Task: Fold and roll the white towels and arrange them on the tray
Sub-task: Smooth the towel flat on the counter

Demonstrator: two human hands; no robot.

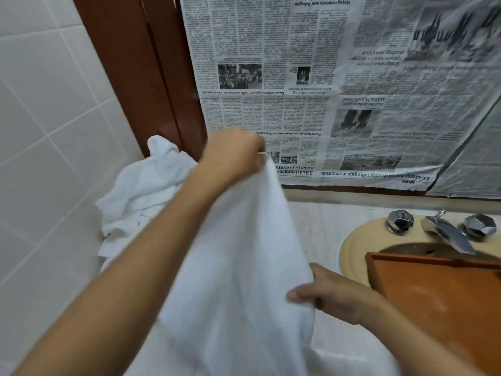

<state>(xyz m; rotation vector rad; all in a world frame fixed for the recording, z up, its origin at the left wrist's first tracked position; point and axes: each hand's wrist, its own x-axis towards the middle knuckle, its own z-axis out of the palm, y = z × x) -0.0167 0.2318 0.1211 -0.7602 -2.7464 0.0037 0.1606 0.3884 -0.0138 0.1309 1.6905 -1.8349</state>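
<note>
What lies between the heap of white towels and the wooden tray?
In the head view, one white towel hangs there, pinched at its top by the left hand and gripped at its edge by the right hand.

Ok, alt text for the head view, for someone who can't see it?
A left hand pinches the top corner of a white towel while the right hand grips its edge lower down. A towel pile lies behind on the left; a tray, bare where visible, sits partly over the sink on the right.
</note>
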